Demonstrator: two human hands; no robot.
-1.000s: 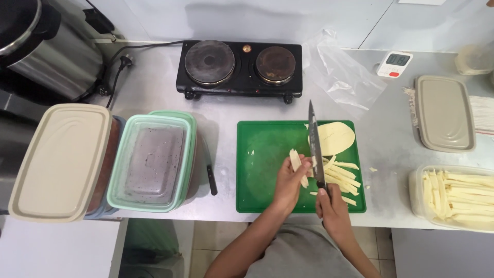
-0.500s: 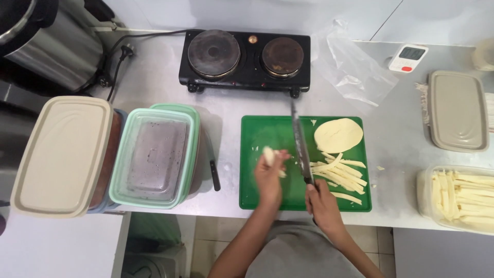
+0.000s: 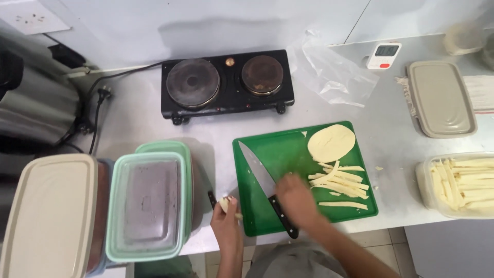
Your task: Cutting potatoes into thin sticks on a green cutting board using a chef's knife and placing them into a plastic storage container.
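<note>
Pale and small, the potato piece [image 3: 224, 204] sits pinched in the left hand [image 3: 226, 216], while the blurred right hand [image 3: 297, 198] hovers open over the knife [image 3: 267, 188].

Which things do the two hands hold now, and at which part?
The left hand holds a small pale potato piece in its fingertips. The right hand lies over the knife near its black handle; the grip is blurred.

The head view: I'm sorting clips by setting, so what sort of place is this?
Probably a kitchen prep counter. A two-plate hob stands at the back, a knife lies on a green board beside cut strips, and lidded tubs sit alongside.
</note>
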